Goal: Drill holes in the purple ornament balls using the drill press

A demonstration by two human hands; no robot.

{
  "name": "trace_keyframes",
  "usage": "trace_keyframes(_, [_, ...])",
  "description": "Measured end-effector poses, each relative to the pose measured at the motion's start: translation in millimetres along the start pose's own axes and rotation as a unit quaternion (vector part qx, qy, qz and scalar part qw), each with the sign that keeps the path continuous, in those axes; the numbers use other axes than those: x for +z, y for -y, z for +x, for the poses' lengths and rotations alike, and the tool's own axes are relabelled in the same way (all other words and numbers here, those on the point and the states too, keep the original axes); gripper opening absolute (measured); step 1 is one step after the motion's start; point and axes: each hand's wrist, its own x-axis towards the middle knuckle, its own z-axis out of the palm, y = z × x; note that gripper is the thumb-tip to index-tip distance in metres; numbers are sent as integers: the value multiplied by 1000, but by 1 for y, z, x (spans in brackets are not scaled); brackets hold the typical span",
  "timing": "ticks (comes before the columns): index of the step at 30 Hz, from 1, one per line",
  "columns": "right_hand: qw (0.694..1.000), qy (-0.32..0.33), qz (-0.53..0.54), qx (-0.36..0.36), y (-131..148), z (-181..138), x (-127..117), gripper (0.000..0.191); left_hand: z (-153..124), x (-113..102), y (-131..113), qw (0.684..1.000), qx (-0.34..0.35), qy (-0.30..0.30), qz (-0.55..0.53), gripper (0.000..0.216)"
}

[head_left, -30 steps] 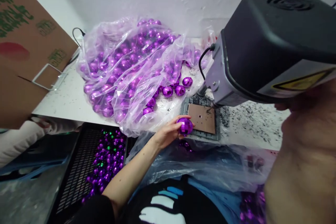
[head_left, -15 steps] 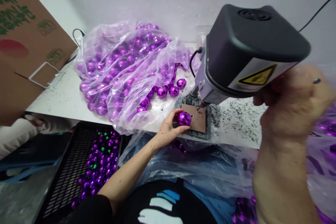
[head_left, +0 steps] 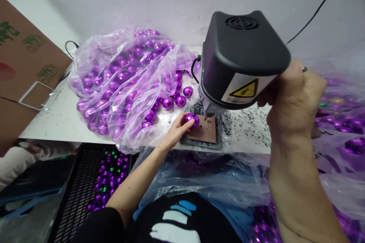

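In my left hand (head_left: 180, 128) is a shiny purple faceted ball (head_left: 192, 120), pinched between thumb and fingers. The hand holds it over the left part of a brown board (head_left: 207, 133) with a small hole. Above the board stands a black-topped bench drill press (head_left: 245, 57), and its lower end comes down near the board's back edge. My right hand (head_left: 293, 98) is closed at the right side of the machine's head, around its lever, which is mostly hidden; a small metal tip shows by the knuckles.
A clear plastic bag of purple balls (head_left: 122, 79) lies on the white table (head_left: 51, 125), with loose balls (head_left: 180, 101) beside it. Dark shavings (head_left: 245, 125) cover the table right of the board. Below left is a black crate (head_left: 71, 193); a cardboard box (head_left: 31, 68) stands far left, near another person's leg (head_left: 17, 163).
My left hand has turned the ball and shifted slightly up relative to the board. My right hand stays at the drill press. The whole view has moved, so things appear further left.
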Motion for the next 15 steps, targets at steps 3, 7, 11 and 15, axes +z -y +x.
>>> trace_keyframes(3, [1000,-1,2,6,0,0,1,38,0,8,6,993,59,-23,95,45])
trace_keyframes(7, [1000,-1,13,16,1,1,2,36,-2,16,11,976,99,-17,192,47])
trace_keyframes(11, [1000,-4,11,18,1,2,2,37,-2,23,13,964,139,-13,226,48])
trace_keyframes(15, [1000,-7,0,12,-1,1,1,39,-3,31,18,950,175,6,257,49])
